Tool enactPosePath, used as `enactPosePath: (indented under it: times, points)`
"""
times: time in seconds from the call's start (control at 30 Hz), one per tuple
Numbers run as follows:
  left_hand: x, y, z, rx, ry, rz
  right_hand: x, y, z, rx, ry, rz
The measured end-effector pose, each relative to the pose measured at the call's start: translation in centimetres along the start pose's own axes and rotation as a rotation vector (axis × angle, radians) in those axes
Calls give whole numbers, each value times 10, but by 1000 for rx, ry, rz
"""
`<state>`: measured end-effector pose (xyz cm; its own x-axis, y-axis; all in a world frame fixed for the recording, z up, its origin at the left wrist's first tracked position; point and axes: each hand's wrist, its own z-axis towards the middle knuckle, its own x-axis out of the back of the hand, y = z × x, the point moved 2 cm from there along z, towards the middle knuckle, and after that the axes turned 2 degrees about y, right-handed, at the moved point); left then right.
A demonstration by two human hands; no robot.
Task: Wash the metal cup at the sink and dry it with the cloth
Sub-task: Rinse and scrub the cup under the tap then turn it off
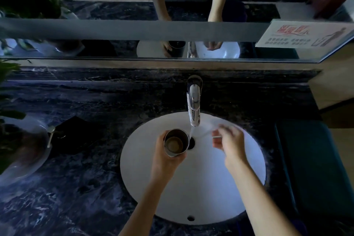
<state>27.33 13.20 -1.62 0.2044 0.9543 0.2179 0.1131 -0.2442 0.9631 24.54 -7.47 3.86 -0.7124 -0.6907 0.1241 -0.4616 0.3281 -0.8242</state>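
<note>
Over the sink (172,197), left hand (164,157) grips cup (176,142).

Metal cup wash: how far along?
Done: chrome faucet running. In hand: left hand holds the upright steel cup beside the stream over the white round basin; right hand blurred, nearby. Left: rinsing, drying; no cloth visible.

Showing: one metal cup (176,142), one faucet (193,101), one white sink (201,197), two hands, left hand (165,156) and right hand (229,142), one wall sign (304,34), one dark counter (76,178).
</note>
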Motion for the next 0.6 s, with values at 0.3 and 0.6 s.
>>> enactPosePath:
  times: [0.3,0.6]
  points:
    - [-41,-12,25,9,-112,-23,-32,59,-2,-291,-369,-29]
    - [-57,-19,43,68,-149,-54,-33,63,20,-285,-324,19]
